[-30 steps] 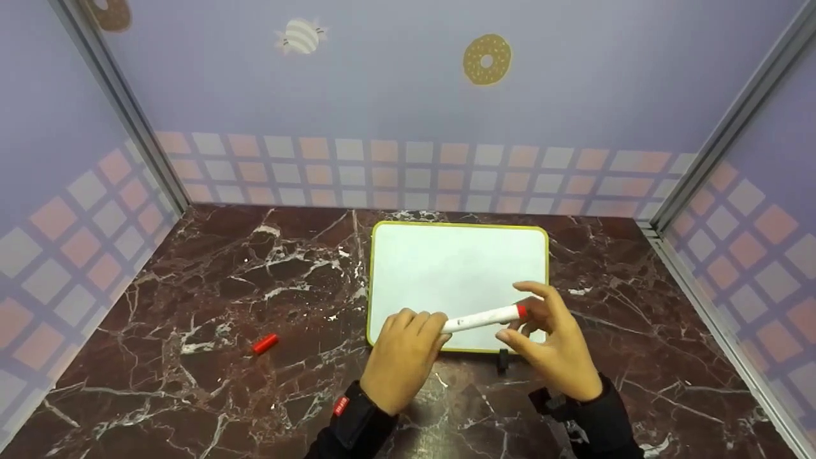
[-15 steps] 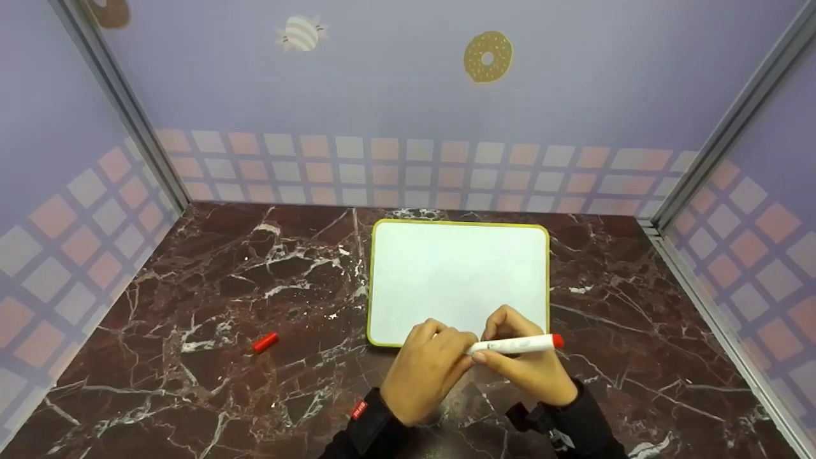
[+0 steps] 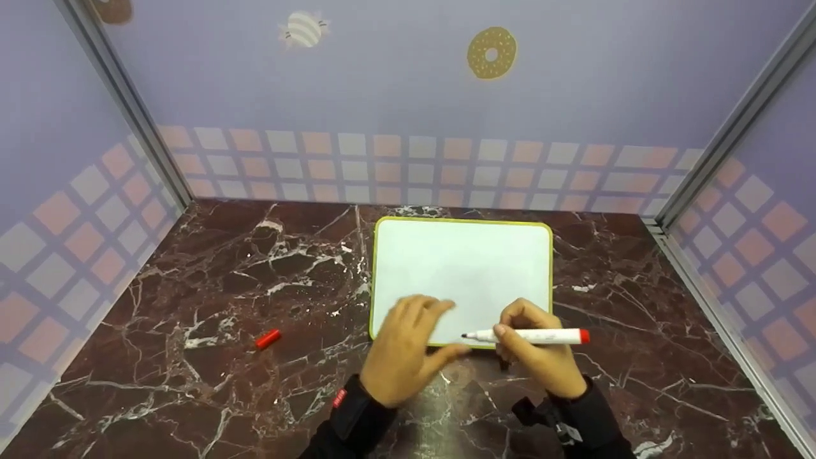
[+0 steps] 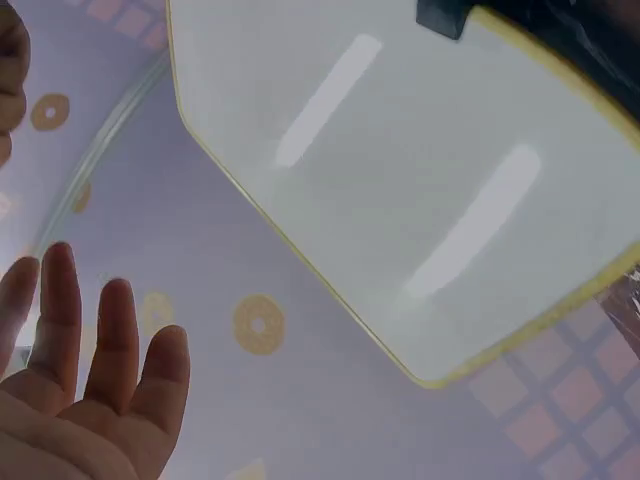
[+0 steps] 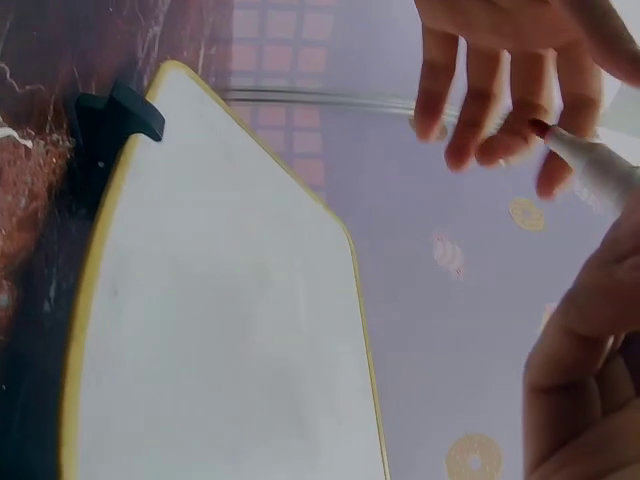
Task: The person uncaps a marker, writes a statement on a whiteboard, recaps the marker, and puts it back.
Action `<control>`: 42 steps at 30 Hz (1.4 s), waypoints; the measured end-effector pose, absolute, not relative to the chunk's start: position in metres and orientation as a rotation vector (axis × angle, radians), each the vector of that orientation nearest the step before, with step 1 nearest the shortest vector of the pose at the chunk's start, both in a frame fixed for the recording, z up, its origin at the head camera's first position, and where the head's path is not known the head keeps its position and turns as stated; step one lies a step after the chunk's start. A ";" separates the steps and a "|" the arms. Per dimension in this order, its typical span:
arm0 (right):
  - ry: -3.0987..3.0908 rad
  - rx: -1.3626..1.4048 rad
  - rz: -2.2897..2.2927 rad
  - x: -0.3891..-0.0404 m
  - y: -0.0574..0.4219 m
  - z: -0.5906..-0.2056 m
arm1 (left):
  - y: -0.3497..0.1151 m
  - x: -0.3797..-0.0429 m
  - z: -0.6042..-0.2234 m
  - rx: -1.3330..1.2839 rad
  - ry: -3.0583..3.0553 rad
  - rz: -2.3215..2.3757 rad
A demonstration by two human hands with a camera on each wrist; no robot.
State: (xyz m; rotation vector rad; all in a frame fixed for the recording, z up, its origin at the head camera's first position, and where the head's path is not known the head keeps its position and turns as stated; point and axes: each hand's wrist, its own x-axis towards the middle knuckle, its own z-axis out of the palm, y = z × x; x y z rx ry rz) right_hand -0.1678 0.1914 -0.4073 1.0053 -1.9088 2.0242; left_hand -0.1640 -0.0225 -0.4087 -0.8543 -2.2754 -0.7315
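Note:
My right hand (image 3: 542,350) pinches a white marker (image 3: 549,336) between thumb and fingers, above the board's lower right edge. The marker's uncapped dark tip points left and its red end points right. My left hand (image 3: 405,354) is over the board's lower left edge, fingers spread and holding nothing. In the right wrist view, the reddish marker tip (image 5: 541,129) is in front of the left hand's fingers (image 5: 480,105). A yellow-framed whiteboard (image 3: 459,274) lies behind both hands, its surface unmarked. The loose red marker cap (image 3: 268,338) lies on the table to the left.
A black clip-like piece (image 5: 120,115) sits on the whiteboard's near edge. Dark red marbled tabletop (image 3: 191,395) surrounds the board. Lilac walls (image 3: 395,76) with printed squares enclose the back and both sides.
The left hand has let go of the marker and opened, after holding its left end. The right hand, earlier off the marker, now pinches it, with the dark tip showing.

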 end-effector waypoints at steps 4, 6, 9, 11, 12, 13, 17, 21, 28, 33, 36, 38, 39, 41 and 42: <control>-1.845 0.940 2.054 -0.169 0.199 -0.403 | -0.040 -0.178 -0.407 -0.678 -2.313 -1.030; -1.816 0.942 2.082 -0.170 0.202 -0.402 | -0.049 -0.186 -0.410 -0.561 -2.350 -1.235; -1.782 0.964 2.109 -0.171 0.204 -0.401 | -0.064 -0.199 -0.419 -0.385 -2.350 -1.554; -1.775 0.968 2.121 -0.171 0.205 -0.401 | -0.073 -0.206 -0.427 -0.300 -2.314 -1.733; -1.773 0.969 2.127 -0.171 0.205 -0.401 | -0.077 -0.209 -0.430 -0.269 -2.291 -1.810; -1.768 0.976 2.129 -0.171 0.205 -0.401 | -0.080 -0.211 -0.434 -0.256 -2.271 -1.878; -1.761 0.993 2.125 -0.171 0.205 -0.400 | -0.088 -0.219 -0.448 -0.197 -2.253 -2.054; -1.765 1.008 2.112 -0.172 0.205 -0.401 | -0.091 -0.223 -0.462 -0.111 -2.326 -2.077; -1.785 0.996 2.103 -0.173 0.204 -0.402 | -0.090 -0.230 -0.484 -0.056 -2.418 -2.079; -1.806 0.986 2.101 -0.173 0.202 -0.404 | -0.089 -0.231 -0.490 -0.075 -2.432 -2.021; -1.851 0.960 2.091 -0.174 0.201 -0.404 | -0.087 -0.232 -0.491 -0.084 -2.385 -2.062; -1.895 0.939 2.064 -0.175 0.200 -0.404 | -0.086 -0.233 -0.491 -0.087 -2.349 -2.102; -1.908 0.935 2.050 -0.176 0.200 -0.403 | -0.085 -0.233 -0.491 -0.081 -2.342 -2.105; -1.939 0.936 2.000 -0.179 0.199 -0.403 | -0.084 -0.234 -0.491 -0.077 -2.344 -2.097; -1.945 0.945 1.980 -0.182 0.198 -0.402 | -0.083 -0.234 -0.491 -0.076 -2.346 -2.099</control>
